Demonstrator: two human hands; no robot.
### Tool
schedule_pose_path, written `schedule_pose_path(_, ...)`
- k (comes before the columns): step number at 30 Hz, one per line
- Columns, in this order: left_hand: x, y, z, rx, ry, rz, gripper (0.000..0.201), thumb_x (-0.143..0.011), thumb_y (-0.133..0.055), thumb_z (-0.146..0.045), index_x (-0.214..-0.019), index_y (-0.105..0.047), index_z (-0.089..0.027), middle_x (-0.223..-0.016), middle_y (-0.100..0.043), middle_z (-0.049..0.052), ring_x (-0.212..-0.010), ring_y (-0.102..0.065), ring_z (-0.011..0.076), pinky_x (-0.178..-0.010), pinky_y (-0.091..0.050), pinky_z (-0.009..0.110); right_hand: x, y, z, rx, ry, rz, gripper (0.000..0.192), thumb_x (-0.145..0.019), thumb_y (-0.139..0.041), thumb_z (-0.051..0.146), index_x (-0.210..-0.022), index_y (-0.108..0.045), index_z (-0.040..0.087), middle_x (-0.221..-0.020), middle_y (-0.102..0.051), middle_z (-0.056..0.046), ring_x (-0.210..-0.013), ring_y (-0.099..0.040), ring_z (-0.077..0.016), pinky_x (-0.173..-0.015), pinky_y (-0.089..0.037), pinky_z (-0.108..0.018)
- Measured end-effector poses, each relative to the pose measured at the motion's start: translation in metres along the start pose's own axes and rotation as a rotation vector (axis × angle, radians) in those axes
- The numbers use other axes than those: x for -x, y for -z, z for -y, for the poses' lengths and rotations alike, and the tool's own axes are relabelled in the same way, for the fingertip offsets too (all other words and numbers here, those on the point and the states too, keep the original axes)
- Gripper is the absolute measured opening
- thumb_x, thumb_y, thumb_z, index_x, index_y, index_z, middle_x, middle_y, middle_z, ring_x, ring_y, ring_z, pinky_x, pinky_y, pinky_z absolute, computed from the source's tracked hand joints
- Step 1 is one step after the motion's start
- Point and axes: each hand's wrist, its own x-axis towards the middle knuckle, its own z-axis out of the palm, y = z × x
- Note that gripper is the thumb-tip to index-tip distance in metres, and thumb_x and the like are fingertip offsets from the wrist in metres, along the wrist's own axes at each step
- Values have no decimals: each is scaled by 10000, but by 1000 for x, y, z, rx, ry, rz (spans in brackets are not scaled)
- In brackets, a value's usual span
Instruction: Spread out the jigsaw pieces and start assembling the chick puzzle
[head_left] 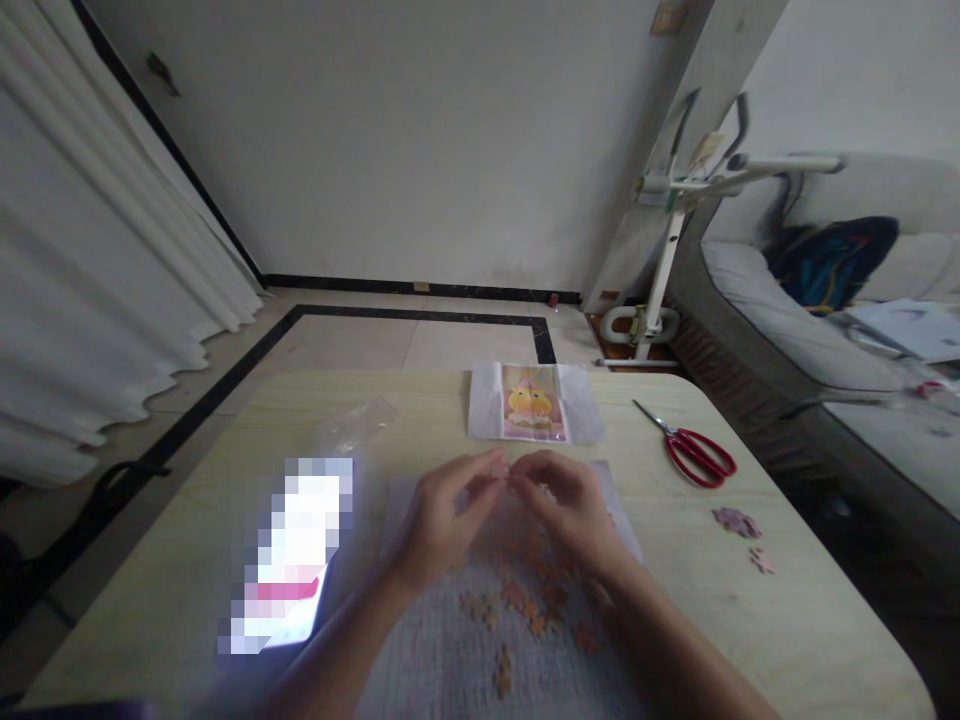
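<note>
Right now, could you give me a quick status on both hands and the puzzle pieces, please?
Left hand and right hand meet fingertip to fingertip above the sheet, a small piece apparently pinched between them. Loose puzzle pieces scattered beneath. Scissors lie apart to the right.

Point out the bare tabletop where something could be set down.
Bare wood lies between the red-handled scissors and the small purple jigsaw pieces, and left of the crinkled clear plastic bag. It is crowded on the pale gridded sheet, under both hands.
</note>
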Motion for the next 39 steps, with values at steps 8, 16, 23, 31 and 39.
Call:
schedule_pose_path(8, 1, 0, -3, -19, 14, -4, 259, -872, -603, -232, -1110, -677, -160, -992, -730, 82, -878, -695, 166, -795, -576, 262, -1, 2, 4, -28, -40, 8, 76, -825, -606, 229, -792, -656, 183, -742, -684, -23, -675, -609, -146, -640, -503, -261)
schedule_pose_path(16, -1, 1, -4, -17, 37, -39, 257, -866, -629, -256, -1106, -683, -182, -933, -736, 55, -800, -694, 142, -781, -581, 258, 0, 3, -1, -112, -77, 0, 111, -839, -633, 291, -814, -658, 186, -772, -686, -29, -697, -621, -143, -657, -515, -267)
schedule_pose_path(23, -3, 5, -7, 9, 120, -60, 246, -832, -665, -259, -1058, -715, -178, -960, -747, 65, -822, -707, 162, -769, -588, 270, 0, 3, 0, -172, -154, 3, 166, -824, -664, 340, -816, -669, 174, -723, -680, -24, -625, -616, -127, -580, -504, -243)
schedule_pose_path(31, -4, 4, -6, 95, 187, -27, 259, -820, -675, -284, -1048, -723, -171, -944, -752, 72, -827, -717, 189, -816, -596, 334, 0, 2, -3, -178, -138, -12, 155, -826, -673, 333, -816, -674, 179, -727, -683, -22, -634, -616, -125, -594, -503, -243)
schedule_pose_path(39, -3, 2, -9, 137, 218, -12, 300, -853, -648, -332, -1082, -711, -150, -977, -746, 89, -845, -715, 197, -841, -590, 339, -1, 4, -1, -174, -125, 8, 158, -818, -685, 343, -825, -678, 185, -719, -673, -18, -613, -605, -131, -574, -497, -246)
